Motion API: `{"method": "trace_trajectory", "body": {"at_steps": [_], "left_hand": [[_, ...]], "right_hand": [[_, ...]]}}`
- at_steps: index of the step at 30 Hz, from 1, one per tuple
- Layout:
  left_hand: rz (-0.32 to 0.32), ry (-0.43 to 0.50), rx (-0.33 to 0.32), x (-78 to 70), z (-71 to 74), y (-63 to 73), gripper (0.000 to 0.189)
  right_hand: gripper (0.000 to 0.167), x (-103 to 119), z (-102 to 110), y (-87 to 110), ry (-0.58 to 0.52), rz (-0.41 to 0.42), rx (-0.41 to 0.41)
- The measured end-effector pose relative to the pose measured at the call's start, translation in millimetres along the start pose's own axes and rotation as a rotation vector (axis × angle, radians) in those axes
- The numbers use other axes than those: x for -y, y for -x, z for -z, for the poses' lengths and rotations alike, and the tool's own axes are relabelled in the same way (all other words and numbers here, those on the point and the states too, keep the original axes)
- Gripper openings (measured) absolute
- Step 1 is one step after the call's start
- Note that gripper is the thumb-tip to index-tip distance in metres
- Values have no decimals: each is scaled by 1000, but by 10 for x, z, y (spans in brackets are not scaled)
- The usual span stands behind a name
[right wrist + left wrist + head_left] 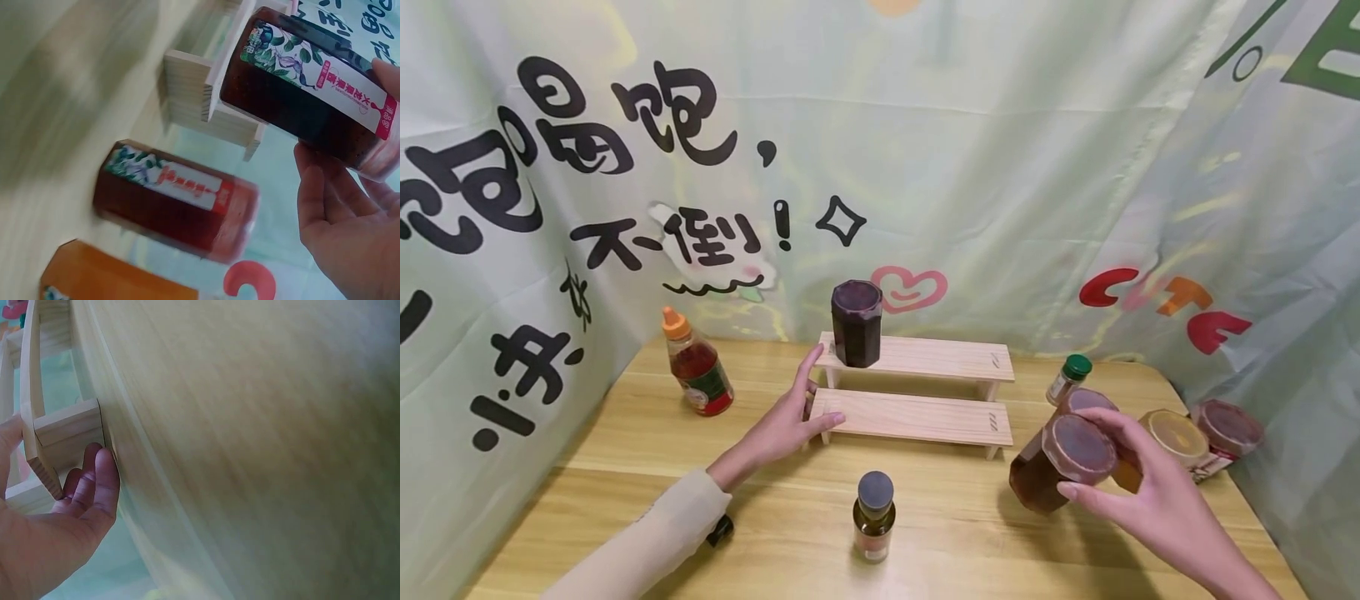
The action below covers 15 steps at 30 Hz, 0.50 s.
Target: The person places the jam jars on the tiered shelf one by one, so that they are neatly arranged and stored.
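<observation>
Fingers of the person's right hand [1157, 487] are clamped round the upper part of a dark-red, faceted jar with a floral label [1054, 468], which appears raised over the pale wood-grain table [790, 517], just right of a two-tier pale wooden stand [917, 417]. Its smooth sides could slip if the hold slackens, since the grip looks high, near the lid. A matching dark-red jar [178, 200] stands close behind; a backward swing could tip it or the small green-capped bottle [1070, 379] near it. The left hand [786, 423] grips the lower tier's left end, thumb on top, other fingers bent round the end; how firmly they press cannot be told. A push there could shift the stand and unsettle the dark purple, faceted jar [857, 327] upright near the upper tier's left end. Carried too low, the held jar could clip the stand's right end, or knock the olive-green bottle with a dark-grey cap [875, 518] in front.
</observation>
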<state>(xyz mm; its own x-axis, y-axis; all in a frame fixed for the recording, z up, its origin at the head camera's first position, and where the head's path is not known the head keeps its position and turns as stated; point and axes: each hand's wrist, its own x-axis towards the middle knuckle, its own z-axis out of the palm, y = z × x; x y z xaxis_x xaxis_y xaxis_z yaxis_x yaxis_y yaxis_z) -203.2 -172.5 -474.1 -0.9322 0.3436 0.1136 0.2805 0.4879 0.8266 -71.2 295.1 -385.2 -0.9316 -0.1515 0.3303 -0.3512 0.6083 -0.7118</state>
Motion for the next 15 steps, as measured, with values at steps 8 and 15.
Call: {"method": "trace_trajectory", "body": {"at_steps": [8,15], "left_hand": [[-11,7,-2,-2,-2,0,113],[-4,1,-4,23,-20,10,114]], "right_hand": [[82,157,-89,-297,-22,34,5],[77,271,-190,-556,-125,54,50]]}}
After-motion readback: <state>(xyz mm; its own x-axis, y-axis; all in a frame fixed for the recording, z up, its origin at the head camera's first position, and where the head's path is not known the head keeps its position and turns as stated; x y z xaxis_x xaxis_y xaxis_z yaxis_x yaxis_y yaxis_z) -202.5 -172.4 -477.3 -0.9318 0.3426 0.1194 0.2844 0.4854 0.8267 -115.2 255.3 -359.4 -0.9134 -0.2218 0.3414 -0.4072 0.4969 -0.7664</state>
